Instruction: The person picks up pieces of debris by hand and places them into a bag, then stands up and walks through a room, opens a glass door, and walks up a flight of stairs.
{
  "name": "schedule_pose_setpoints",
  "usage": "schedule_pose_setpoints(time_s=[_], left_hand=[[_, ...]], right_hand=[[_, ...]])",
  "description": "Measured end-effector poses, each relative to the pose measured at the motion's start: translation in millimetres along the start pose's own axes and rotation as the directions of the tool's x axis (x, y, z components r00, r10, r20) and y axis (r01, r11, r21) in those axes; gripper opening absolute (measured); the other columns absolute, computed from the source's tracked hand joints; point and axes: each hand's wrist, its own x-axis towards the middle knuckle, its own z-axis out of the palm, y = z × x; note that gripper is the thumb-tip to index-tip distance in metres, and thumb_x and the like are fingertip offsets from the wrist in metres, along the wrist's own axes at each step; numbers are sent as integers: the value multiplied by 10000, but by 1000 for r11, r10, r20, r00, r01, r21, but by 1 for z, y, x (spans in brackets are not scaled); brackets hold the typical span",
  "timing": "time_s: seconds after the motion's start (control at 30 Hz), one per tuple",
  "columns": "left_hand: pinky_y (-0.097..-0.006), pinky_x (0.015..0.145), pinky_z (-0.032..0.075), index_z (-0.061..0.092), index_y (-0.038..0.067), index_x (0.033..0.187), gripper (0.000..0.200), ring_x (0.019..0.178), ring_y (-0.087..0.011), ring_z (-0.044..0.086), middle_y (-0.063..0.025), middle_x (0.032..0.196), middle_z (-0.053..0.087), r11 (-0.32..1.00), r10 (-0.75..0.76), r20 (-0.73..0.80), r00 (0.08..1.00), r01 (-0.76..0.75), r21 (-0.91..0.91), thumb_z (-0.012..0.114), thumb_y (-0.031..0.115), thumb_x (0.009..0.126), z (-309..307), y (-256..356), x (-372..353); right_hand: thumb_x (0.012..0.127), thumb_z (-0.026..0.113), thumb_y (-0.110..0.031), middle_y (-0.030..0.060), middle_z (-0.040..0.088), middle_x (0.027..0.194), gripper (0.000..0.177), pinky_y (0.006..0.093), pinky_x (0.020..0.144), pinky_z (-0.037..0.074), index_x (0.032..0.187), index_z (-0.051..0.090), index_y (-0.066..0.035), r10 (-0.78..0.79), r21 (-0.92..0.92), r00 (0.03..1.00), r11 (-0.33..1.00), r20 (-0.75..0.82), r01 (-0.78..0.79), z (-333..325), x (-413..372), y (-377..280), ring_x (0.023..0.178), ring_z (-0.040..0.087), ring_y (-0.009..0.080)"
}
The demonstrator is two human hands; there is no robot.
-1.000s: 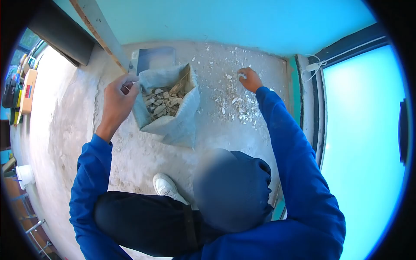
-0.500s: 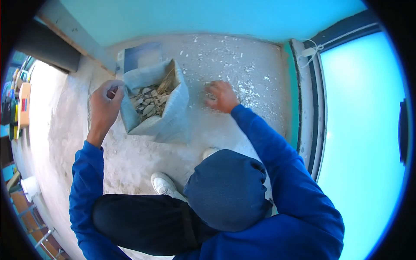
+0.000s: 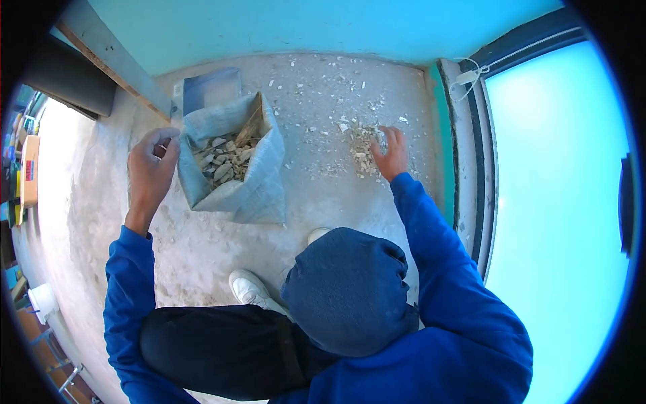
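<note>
A pale woven sack (image 3: 259, 192) stands on the floor with its mouth wide, holding broken rubble chips (image 3: 225, 161) and a straw-coloured bundle (image 3: 249, 126). Close beside the sack's left rim is my left hand (image 3: 153, 165), its fingers curled in. A small white spot shows between those fingers, too small to name. To the right of the sack, my right hand (image 3: 390, 155) is low over the floor with fingers apart, at the right side of a small heap of rubble (image 3: 363, 151). Nothing visible is held in it.
White flakes (image 3: 336, 101) are scattered across the concrete floor (image 3: 195, 249). A flat grey-blue sheet (image 3: 212, 89) lies behind the sack. A teal wall (image 3: 323, 27) stands at the back, a bright door panel (image 3: 558, 188) at the right. Left are a cardboard box (image 3: 30, 172) and white bucket (image 3: 44, 299).
My right hand has moved right, away from the sack, uncovering the small rubble heap. The left hand stays by the sack's rim. The whole view has shifted slightly.
</note>
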Motion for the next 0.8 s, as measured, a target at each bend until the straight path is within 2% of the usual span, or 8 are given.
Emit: schedule_pose_setpoints(time_s=[0.1, 0.13, 0.27, 0.5, 0.53, 0.63, 0.73, 0.8], left_hand=[[-272, 599, 461, 678, 2, 980, 169, 593, -104, 543, -74, 750, 661, 999, 0, -11, 1000, -1, -33, 624, 108, 860, 2, 0, 0], [-272, 599, 461, 678, 2, 980, 168, 594, -103, 542, -73, 751, 661, 999, -3, -9, 1000, 3, -39, 624, 106, 860, 2, 0, 0], [-266, 601, 461, 677, 2, 983, 168, 600, -97, 544, -73, 759, 665, 1000, 1, 2, 1000, -1, -2, 627, 102, 858, 1, 1, 0], [-264, 602, 463, 676, -6, 987, 175, 610, -99, 549, -83, 772, 673, 1000, -3, -31, 1000, 2, -16, 629, 106, 860, -6, 4, -4], [-265, 603, 464, 676, -7, 990, 178, 612, -99, 550, -85, 776, 674, 1000, -10, -30, 999, 10, 5, 630, 107, 861, -9, 8, -4], [-267, 607, 466, 675, -6, 996, 184, 615, -100, 551, -84, 783, 677, 1000, -20, -16, 1000, 20, 4, 632, 113, 862, -7, 7, -4], [-268, 612, 467, 675, -3, 1001, 188, 612, -102, 550, -77, 780, 677, 1000, -22, 16, 1000, 22, -2, 632, 118, 863, -4, 11, -4], [-269, 614, 466, 675, -1, 999, 188, 608, -104, 548, -71, 777, 677, 1000, -18, 20, 1000, 19, -6, 633, 120, 862, -3, 13, -3]], right_hand=[[696, 750, -180, 232, 496, 1102, 647, 447, 914, 445, 1259, 482, -9, 322, -33, 944, 947, 68, -320, -11, -32, -9, 1047, 509, 404], [650, 778, -221, 268, 455, 1105, 776, 457, 916, 446, 1299, 423, 16, 341, -57, 937, 940, 75, -337, -6, -46, -9, 1018, 504, 433], [632, 764, -159, 269, 495, 1095, 732, 460, 934, 446, 1275, 465, 23, 461, 17, 882, 885, 103, -465, 22, -62, -15, 1034, 506, 446], [663, 746, -101, 273, 458, 1152, 717, 459, 942, 452, 1305, 444, 2, 411, 73, 905, 905, 108, -420, 29, 1, -7, 1066, 499, 465], [673, 773, -209, 274, 455, 1215, 776, 469, 976, 434, 1356, 434, -65, 338, 7, 937, 940, 89, -340, 25, 6, -4, 1129, 483, 460], [688, 776, -374, 253, 438, 1303, 818, 485, 998, 417, 1394, 423, -158, 218, -207, 944, 964, 248, -168, 13, 17, -13, 1207, 449, 440], [688, 758, -495, 210, 426, 1363, 829, 491, 1011, 405, 1398, 430, -220, 172, -383, 881, 924, 441, 11, 9, 20, -32, 1262, 416, 414], [699, 753, -494, 181, 448, 1347, 779, 485, 1002, 411, 1369, 472, -213, 158, -353, 873, 935, 461, 18, 8, 11, -38, 1248, 424, 405]])
